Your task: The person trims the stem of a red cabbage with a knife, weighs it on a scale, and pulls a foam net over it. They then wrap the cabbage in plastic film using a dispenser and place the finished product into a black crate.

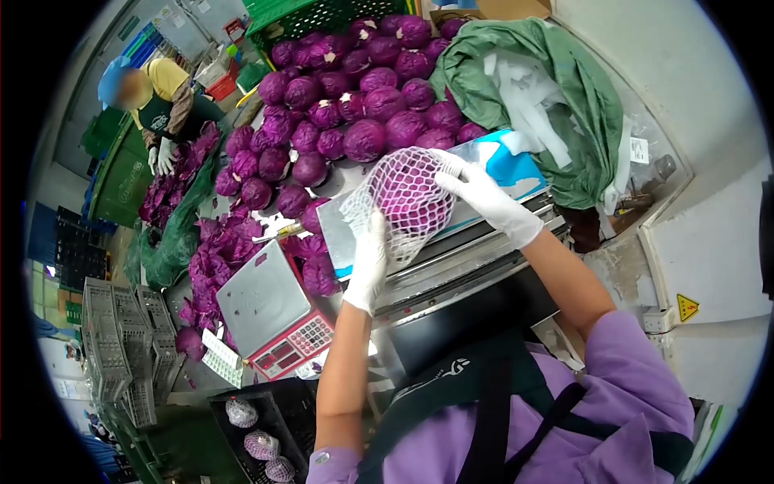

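Observation:
A red cabbage (413, 184) sits inside a white foam net (419, 230), held up in front of me over the steel work surface. My left hand (369, 262), in a white glove, grips the net's left side with the fingers pointing up. From the right, my gloved right hand (484, 194) pinches the net against the cabbage's upper side. Loose net hangs below the cabbage. Just behind it lies a pile of bare red cabbages (364, 141).
At left stands a red scale (286, 347) with a steel plate, beside purple trimmed leaves (218, 262). A green sack (588, 105) with white nets lies at right. Netted cabbages (262, 445) are in a black crate below. A co-worker (161, 101) stands far left. Grey crates (121, 347) are stacked.

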Tool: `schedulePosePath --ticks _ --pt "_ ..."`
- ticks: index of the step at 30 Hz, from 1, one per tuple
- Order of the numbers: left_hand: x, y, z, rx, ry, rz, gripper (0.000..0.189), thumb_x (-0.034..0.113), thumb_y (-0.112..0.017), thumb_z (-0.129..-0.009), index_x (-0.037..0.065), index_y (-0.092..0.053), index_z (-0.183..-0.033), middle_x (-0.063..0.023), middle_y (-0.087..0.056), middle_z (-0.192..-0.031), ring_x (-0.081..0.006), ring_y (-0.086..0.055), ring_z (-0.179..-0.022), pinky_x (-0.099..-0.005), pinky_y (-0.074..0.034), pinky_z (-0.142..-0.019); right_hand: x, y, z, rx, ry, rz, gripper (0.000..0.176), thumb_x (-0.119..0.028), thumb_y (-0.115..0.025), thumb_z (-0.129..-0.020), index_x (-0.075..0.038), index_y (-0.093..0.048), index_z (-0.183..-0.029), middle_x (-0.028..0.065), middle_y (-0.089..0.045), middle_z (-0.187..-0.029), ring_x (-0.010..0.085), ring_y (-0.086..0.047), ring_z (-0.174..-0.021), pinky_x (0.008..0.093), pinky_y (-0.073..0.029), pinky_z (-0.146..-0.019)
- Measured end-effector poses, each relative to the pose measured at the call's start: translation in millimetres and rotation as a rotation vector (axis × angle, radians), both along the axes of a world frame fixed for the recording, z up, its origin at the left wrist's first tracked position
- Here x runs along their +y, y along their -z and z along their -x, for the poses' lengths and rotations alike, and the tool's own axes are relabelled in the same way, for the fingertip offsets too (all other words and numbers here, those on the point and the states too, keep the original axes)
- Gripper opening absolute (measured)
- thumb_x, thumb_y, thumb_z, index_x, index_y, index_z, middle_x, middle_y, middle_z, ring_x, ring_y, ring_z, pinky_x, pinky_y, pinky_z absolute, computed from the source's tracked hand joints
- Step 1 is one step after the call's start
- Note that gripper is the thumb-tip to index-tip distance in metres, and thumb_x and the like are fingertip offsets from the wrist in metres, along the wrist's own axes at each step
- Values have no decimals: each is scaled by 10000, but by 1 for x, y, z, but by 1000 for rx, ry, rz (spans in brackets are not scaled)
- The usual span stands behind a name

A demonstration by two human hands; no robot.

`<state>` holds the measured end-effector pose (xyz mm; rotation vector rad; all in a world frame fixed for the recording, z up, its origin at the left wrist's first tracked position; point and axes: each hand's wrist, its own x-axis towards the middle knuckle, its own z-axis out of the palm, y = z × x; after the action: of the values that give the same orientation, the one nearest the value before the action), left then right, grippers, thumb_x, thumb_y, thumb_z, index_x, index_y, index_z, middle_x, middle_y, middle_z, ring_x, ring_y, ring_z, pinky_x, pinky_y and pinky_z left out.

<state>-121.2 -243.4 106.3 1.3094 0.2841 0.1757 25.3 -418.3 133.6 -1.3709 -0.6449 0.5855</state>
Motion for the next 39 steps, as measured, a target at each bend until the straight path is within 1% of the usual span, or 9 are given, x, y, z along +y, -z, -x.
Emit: schedulePosePath --ticks 11,13,15,16,18,22,27,34,39 --pt "27 14 -11 211 101 -361 369 232 -678 -931 -16 -600 -1192 -70 -679 -1019 -140 -639 -904 -319 -515 -818 -73 30 -48 23 -84 297 652 -250 -651 -956 51 -372 -1463 99 -514 -1430 138 -496 -1260 286 -400 -1054" --pt "35 -5 21 133 -2 -801 386 165 -719 -877 25 -595 -1215 -84 -684 -1004 -180 -661 -876 -343 -528 -793 -99 15 -49 -76 -50 412 672 -255 -694 -912 24 -405 -1450 102 -610 -1297 181 -586 -1151 291 -453 -978" --pt "50 -10 55 38 155 -1363 469 141 -746 -819 70 -580 -1252 -106 -656 -926 -246 -660 -837 -365 -529 -772 -136 14 -53 -861 -141 673 680 -251 -739 -848 -28 -451 -1423 99 -654 -1020 239 -642 -963 319 -502 -837" --pt "60 -14 69 17 363 -1506 563 147 -757 -783 82 -547 -1301 -132 -609 -857 -302 -629 -774 -386 -521 -718 -150 16 -55 -860 -143 671 680 -251 -739 -848 -28 -451 -1423 99 -654 -1020 239 -642 -963 319 -502 -837" --pt "74 -3 86 -123 510 -1820 592 165 -667 -819 162 -489 -1384 -105 -588 -849 -256 -613 -774 -387 -514 -653 -169 20 -57 -1508 -385 658 577 -190 -677 -839 -92 -502 -1380 104 -576 -819 269 -617 -764 359 -502 -686" --pt "72 -8 86 -54 876 -2076 630 97 -516 -874 197 -385 -1482 -71 -555 -769 -219 -590 -649 -358 -508 -605 -162 23 -46 -1645 -531 812 518 -64 -498 -868 -139 -500 -1381 101 -592 -828 257 -619 -691 369 -497 -608" --pt "77 -16 105 -5 789 -2048 644 97 -520 -872 217 -383 -1490 -56 -554 -734 -216 -592 -629 -361 -511 -592 -147 46 -41 -1727 -430 609 545 -114 -526 -876 -179 -480 -1415 91 -562 -739 230 -593 -646 379 -468 -584" --pt "69 31 87 -139 459 -1998 445 145 -576 -856 197 -585 -1298 -35 -534 -644 -199 -591 -558 -356 -477 -509 -138 51 -37 -1320 -376 704 253 -246 -596 -925 -126 -683 -1130 107 -663 -770 291 -663 -739 373 -524 -670" --pt "35 18 122 1 47 -1169 227 119 -593 -943 65 -696 -1137 -184 -702 -949 -310 -706 -828 -346 -557 -717 -178 60 -4 -916 -18 523 204 -206 -620 -921 -88 -743 -1034 131 -722 -967 293 -697 -905 353 -545 -784"
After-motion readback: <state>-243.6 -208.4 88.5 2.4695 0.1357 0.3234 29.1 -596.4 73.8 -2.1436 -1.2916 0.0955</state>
